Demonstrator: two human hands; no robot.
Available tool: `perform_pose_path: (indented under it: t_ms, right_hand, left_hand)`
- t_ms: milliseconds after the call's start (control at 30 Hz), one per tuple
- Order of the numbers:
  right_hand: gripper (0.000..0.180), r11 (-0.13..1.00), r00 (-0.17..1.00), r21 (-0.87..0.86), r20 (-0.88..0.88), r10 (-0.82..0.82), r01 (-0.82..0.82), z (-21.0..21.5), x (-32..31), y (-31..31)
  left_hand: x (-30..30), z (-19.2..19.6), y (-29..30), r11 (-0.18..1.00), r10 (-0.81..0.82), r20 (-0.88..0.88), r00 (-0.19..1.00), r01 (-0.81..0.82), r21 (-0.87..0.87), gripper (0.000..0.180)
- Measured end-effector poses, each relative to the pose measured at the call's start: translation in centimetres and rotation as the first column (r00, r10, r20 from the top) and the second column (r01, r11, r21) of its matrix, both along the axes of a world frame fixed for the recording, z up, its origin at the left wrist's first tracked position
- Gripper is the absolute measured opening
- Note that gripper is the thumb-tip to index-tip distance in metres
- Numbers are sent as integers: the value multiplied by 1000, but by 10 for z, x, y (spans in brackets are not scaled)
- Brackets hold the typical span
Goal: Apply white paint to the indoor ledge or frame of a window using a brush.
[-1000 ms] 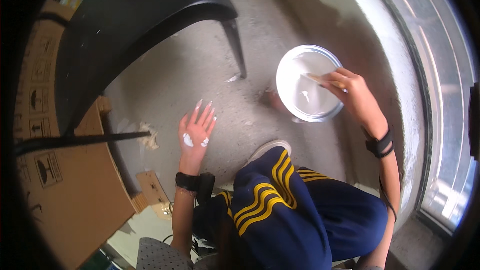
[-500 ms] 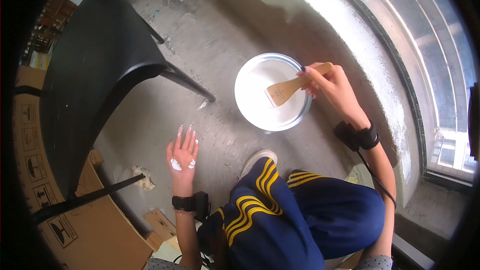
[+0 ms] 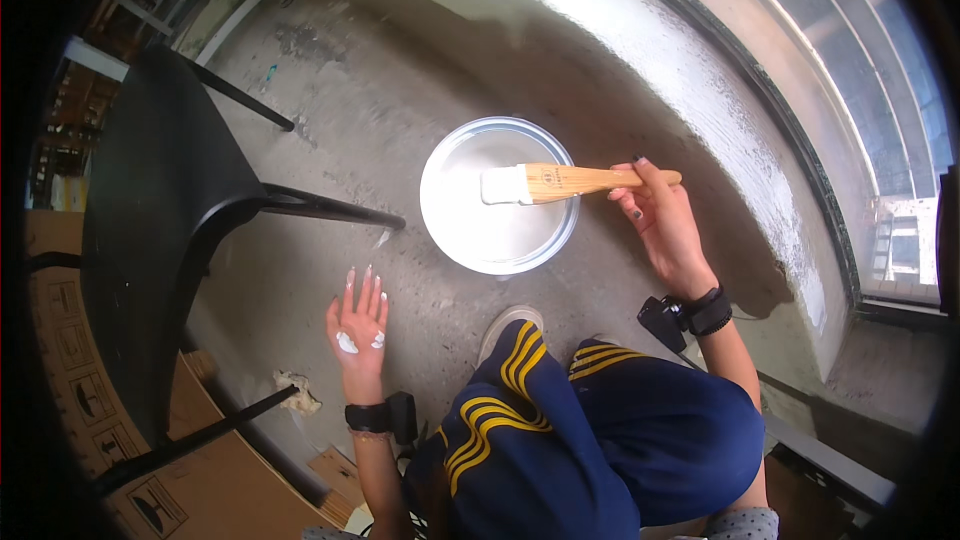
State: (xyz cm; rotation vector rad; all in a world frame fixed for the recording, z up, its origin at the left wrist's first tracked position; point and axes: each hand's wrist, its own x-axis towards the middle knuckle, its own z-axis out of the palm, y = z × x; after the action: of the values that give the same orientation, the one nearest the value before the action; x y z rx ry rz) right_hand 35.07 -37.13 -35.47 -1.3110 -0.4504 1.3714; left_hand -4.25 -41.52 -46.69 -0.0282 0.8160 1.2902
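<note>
My right hand (image 3: pixel 660 215) grips a flat paintbrush (image 3: pixel 575 180) near the end of its wooden handle. White paint coats the bristles, which point left over the round bucket (image 3: pixel 432 230) of white paint. The handle crosses above the bucket's right rim. My left hand (image 3: pixel 358 325) is held palm up to the lower left of the bucket, fingers spread and nothing in it. White paint smears show on that palm, with a little on the fingertips. Both wrists wear black straps with small devices.
A black chair (image 3: pixel 170 190) stands on the left, its legs reaching toward the bucket. Cardboard boxes (image 3: pixel 225 480) lie at the lower left. A low wall (image 3: pixel 560 50) with a white-painted ledge runs below the window (image 3: pixel 840 60) on the right. My shoe (image 3: pixel 507 325) is just below the bucket.
The paintbrush has lifted out of the paint and swung nearly level, its bristles now fully in sight. My right hand has lowered its grip toward the handle's end. The left hand stays palm up.
</note>
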Motion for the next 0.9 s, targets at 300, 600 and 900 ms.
perform_pose_path:
  t_ms: [300,600,900]
  right_hand:
    - [33,997,951,-4,-299,-75,77,-31,14,-17]
    - [35,977,979,188,-193,-65,102,-6,7,-18]
    - [38,936,994,351,-103,27,11,2,14,-19]
  left_hand:
    - [0,-4,1,999,-37,25,999,37,16,56]
    - [-1,-9,2,1000,-13,18,1000,14,-27,54]
    - [5,-14,5,998,4,44,999,-1,-58,53]
